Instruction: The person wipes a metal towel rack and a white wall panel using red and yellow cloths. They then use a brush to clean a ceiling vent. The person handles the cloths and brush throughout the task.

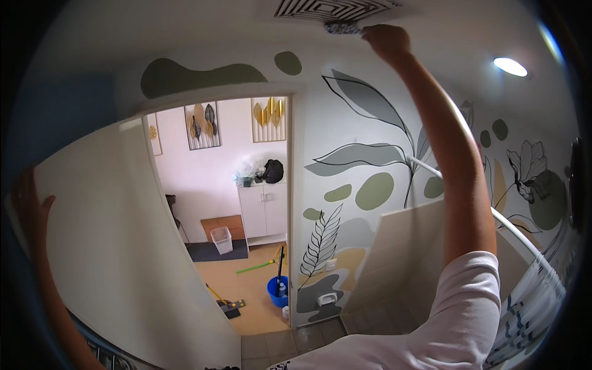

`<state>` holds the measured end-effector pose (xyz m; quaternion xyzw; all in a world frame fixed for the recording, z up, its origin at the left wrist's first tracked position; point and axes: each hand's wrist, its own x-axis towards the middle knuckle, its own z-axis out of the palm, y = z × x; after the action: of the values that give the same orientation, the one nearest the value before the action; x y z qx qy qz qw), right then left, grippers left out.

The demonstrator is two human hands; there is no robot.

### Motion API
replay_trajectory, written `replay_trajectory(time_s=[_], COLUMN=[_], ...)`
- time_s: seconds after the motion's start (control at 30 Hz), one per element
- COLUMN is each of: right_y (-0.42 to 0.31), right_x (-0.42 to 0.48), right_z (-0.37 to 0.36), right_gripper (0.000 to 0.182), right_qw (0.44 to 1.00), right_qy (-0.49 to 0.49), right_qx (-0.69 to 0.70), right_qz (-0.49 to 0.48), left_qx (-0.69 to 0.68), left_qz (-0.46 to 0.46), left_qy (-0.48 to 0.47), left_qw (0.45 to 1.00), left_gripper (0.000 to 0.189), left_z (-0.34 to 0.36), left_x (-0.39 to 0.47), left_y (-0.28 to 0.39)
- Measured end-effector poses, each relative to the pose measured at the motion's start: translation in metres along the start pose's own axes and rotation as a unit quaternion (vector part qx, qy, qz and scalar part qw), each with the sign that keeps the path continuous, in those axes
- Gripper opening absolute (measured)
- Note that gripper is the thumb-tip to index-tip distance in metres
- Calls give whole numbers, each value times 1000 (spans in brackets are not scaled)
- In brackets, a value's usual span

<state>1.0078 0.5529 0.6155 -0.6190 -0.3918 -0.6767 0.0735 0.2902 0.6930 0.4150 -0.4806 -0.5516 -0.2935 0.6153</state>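
Note:
My right hand point(387, 42) is raised to the ceiling, closed round the end of a fluffy grey-and-white duster point(343, 28). The duster's head lies against or close under the near edge of a square ceiling vent grille point(330, 8), whose slats look dark. At the far left my left hand point(33, 208) rests at the upper edge of an open white door point(101, 208), thumb apart from the fingers. That hand is dim, and part of it is lost in the shadow at the picture's rim.
A white curtain rod point(518, 231) with a shower curtain point(522, 310) runs below my right arm. A ceiling light point(510, 66) glows at right. Through the doorway stand a blue bucket point(275, 296), a floor squeegee or mop point(231, 305), a white bin point(222, 240) and a white cabinet point(262, 210).

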Motion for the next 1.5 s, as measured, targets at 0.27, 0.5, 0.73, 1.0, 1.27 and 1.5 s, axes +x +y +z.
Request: replay_trajectory(time_s=[0.27, 0.5, 0.73, 1.0, 1.27, 1.5], right_y=[10, -15, 39, 32, 63, 41], right_x=[-18, 7, -59, -33, -72, -42], right_z=[-21, 15, -86, -81, -55, -86], right_gripper=[15, 17, 18, 19, 21, 24], right_qw=[998, 1000, 985, 979, 998, 994], right_qy=[66, 25, 169, 189, 31, 107], right_qx=[-14, 7, -32, -51, -39, 8], right_qz=[-13, -2, -3, -63, 25, -25], left_qx=[21, 53, 25, 27, 2, -23], left_qz=[-18, -37, -31, -41, -37, -19], left_qy=[17, -43, -25, -33, 3, 2], left_qw=[999, 997, 999, 998, 999, 1000], left_gripper=[82, 82, 81, 81, 83, 81], left_z=[9, 4, 7, -11, 2, 2], left_x=[-15, -4, -12, -2, -9, -6], left_y=[-14, -4, -13, 0, -2, -2])
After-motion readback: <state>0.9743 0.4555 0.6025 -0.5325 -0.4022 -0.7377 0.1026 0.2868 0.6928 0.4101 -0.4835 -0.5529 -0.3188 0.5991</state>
